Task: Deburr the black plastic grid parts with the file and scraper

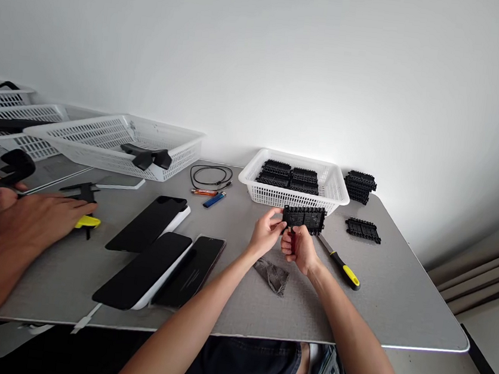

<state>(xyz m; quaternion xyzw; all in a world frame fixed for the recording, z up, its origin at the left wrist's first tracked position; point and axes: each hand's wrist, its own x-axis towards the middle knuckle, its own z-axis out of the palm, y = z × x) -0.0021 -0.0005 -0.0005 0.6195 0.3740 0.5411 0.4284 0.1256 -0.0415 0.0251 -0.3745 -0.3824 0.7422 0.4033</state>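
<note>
Clearly the black plastic block (303, 218) I am holding is a light, stiff moulded part. It sits up off the surface (399, 300) between my two hands without any sag, just in front of the white basket (334, 188). I judge it rigid but a little brittle along its toothed edges, so I would keep my grip on the plain ends and the lower rim, not on the small ribs along the top. My left hand (266, 232) pinches its left end with thumb and fingertips. My right hand (299, 249) is closed under its lower edge, and something dark red shows inside that fist; I cannot tell what it is.

It is matt black, long and flat, with rows of small notches and studs that should give good friction, so it ought not to slip. More blocks of the same kind fill the basket, another stack (360, 186) stands to the right of it, and a single one (363, 230) lies flat nearby.

A tool with a yellow and black handle (341, 269) lies just right of my right hand, and a grey cloth (273, 275) lies below my wrists. A co-worker's hands (38, 220) work at the far left.
</note>
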